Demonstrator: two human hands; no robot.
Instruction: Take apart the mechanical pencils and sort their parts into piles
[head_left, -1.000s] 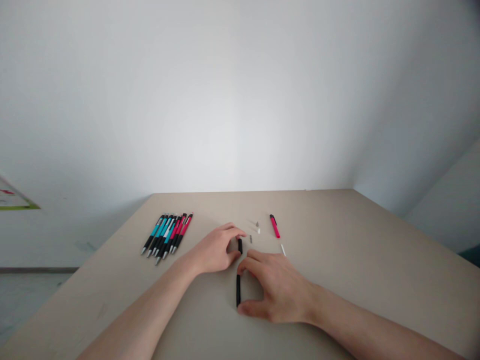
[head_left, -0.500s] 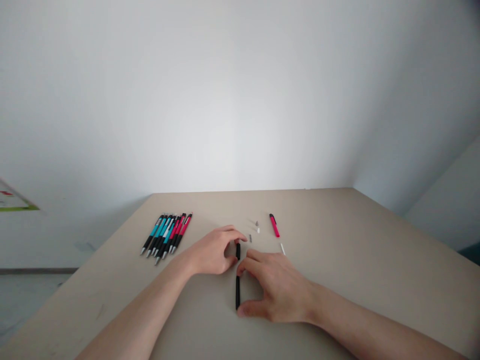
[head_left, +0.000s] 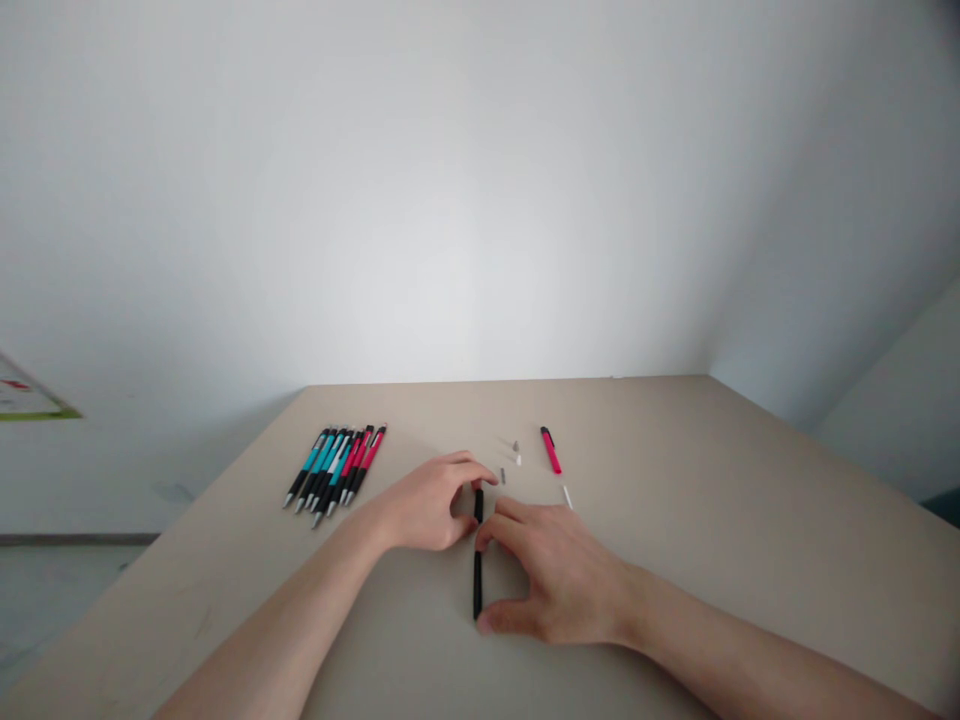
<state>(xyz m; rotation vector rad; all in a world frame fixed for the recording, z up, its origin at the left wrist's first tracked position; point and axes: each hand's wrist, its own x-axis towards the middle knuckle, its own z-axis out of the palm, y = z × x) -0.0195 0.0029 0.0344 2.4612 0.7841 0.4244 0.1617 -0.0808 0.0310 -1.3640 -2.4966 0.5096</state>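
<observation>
Two slim black pen parts lie in line on the table, pointing away from me. The nearer black pen part (head_left: 477, 587) is held by my right hand (head_left: 551, 575), thumb at its near end and fingertips at its far end. My left hand (head_left: 431, 500) curls its thumb and fingers around the farther black pen part (head_left: 479, 504), which is shorter in view. Fingers hide where the two parts come close, so I cannot tell if they touch. Just beyond my fingers are a small spring (head_left: 503, 476), a white piece (head_left: 518, 460) and a metal tip (head_left: 516, 446).
A pink pen barrel (head_left: 551, 450) with a black clip lies beyond my right hand. Near it is a thin white refill or stick (head_left: 567, 497), partly behind that hand. Several blue and pink pens (head_left: 335, 470) lie in a row at left. A wall (head_left: 480, 200) borders the table's (head_left: 637, 420) far edge.
</observation>
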